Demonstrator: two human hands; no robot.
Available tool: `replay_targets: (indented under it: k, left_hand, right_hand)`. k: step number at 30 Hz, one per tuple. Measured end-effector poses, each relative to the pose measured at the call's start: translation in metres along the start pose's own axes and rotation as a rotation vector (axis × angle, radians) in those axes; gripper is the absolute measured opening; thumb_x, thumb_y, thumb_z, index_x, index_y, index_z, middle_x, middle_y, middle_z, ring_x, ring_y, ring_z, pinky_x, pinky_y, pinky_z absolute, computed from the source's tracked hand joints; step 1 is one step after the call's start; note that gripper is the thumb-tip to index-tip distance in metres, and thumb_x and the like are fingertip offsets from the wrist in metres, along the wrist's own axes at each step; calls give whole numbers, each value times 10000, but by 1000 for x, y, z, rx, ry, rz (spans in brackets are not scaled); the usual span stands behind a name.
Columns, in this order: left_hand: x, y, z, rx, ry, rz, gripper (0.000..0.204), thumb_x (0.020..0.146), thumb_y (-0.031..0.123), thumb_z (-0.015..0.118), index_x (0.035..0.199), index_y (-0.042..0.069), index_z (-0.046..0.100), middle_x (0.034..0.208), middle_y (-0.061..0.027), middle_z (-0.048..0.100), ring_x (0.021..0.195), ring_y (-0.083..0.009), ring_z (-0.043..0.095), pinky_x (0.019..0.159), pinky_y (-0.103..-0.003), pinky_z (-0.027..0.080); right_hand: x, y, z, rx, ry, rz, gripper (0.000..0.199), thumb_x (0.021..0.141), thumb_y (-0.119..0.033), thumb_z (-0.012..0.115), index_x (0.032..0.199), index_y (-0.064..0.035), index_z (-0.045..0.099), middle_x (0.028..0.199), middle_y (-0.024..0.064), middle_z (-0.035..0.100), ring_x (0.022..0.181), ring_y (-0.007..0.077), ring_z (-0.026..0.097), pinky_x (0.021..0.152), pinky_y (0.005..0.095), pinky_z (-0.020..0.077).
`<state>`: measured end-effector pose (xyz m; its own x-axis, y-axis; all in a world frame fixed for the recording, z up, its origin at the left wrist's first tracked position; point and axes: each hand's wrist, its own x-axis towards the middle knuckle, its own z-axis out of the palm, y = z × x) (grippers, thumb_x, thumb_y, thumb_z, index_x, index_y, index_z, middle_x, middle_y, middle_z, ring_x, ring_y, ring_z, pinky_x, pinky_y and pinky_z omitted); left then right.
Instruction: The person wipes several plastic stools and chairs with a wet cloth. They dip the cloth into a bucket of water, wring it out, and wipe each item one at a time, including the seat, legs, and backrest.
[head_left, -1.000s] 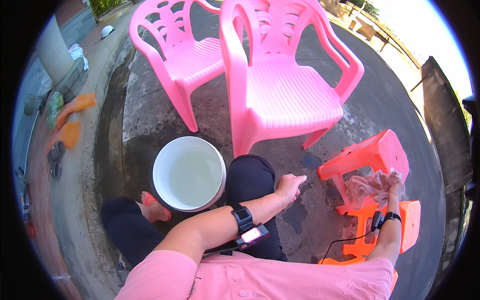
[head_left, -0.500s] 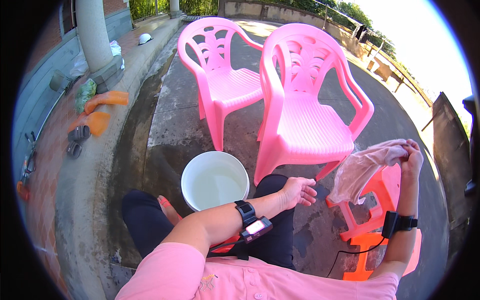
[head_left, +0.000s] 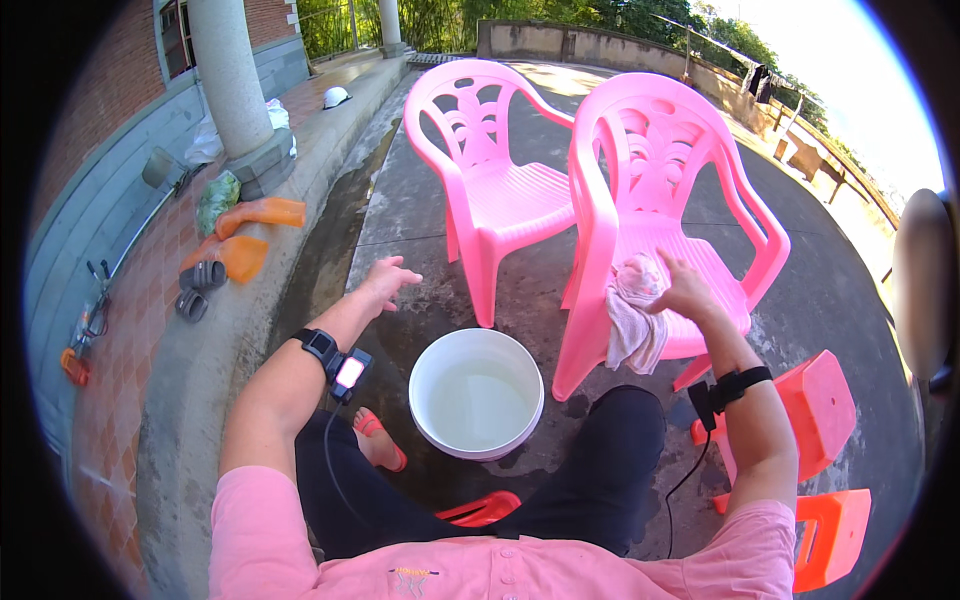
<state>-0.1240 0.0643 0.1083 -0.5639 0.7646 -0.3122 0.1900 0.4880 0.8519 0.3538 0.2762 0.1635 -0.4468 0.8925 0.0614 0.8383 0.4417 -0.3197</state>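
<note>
My right hand presses a pale pink-and-white cloth onto the front edge of the seat of the nearer pink plastic chair. The cloth hangs partly over the seat's edge. My left hand hovers with fingers apart above the wet concrete, left of the second pink chair, holding nothing. A white bucket of water stands between my knees, below both hands.
Orange plastic stools stand at my right side. At the left a raised brick walkway holds a stone column, orange items, dark sandals and a white helmet. A low wall bounds the far yard.
My right hand carried the cloth from the orange stool up and onto the near chair's seat. My left hand moved from my knee out to the left. The view tilted upward.
</note>
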Motion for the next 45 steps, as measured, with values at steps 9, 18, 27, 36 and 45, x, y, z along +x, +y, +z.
replay_targets:
  k: [9, 18, 27, 36, 45]
  left_hand:
    - [112, 2, 6, -510, -134, 43, 1076, 761, 283, 808, 1589, 36, 167, 1354, -218, 517, 1224, -358, 488, 873, -521, 495]
    - [236, 49, 61, -579, -4, 286, 909, 738, 224, 818, 1492, 18, 355, 1359, -164, 556, 1277, -319, 503, 973, -543, 428]
    - [280, 38, 71, -28, 612, 426, 329, 750, 200, 832, 1003, 12, 736, 900, -141, 757, 796, -248, 717, 765, -369, 539]
    - [163, -56, -26, -32, 762, 440, 308, 764, 186, 828, 968, -12, 710, 899, -156, 744, 814, -255, 701, 778, -376, 523]
    - [12, -139, -71, -332, 604, 443, 366, 818, 21, 773, 1132, -31, 592, 1017, -78, 685, 883, -201, 668, 822, -336, 538]
  right_hand:
    - [-1, -9, 128, -292, 13, 48, 1248, 512, -533, 877, 1557, -152, 311, 1583, 246, 304, 1451, 440, 290, 1098, 588, 291]
    - [2, -6, 129, -313, 51, 5, 1198, 480, -494, 858, 1518, -129, 383, 1528, 251, 366, 1408, 443, 328, 1086, 556, 280]
    - [4, -2, 131, -366, 73, -17, 1210, 469, -536, 845, 1510, -115, 394, 1545, 232, 353, 1415, 447, 336, 1098, 534, 289]
    - [2, -5, 129, -283, 61, 11, 1199, 468, -485, 864, 1516, -152, 387, 1550, 224, 352, 1422, 401, 328, 1091, 537, 300]
    - [1, -8, 123, -249, -18, 63, 1238, 501, -462, 881, 1563, -199, 301, 1591, 212, 313, 1476, 412, 272, 1108, 585, 294]
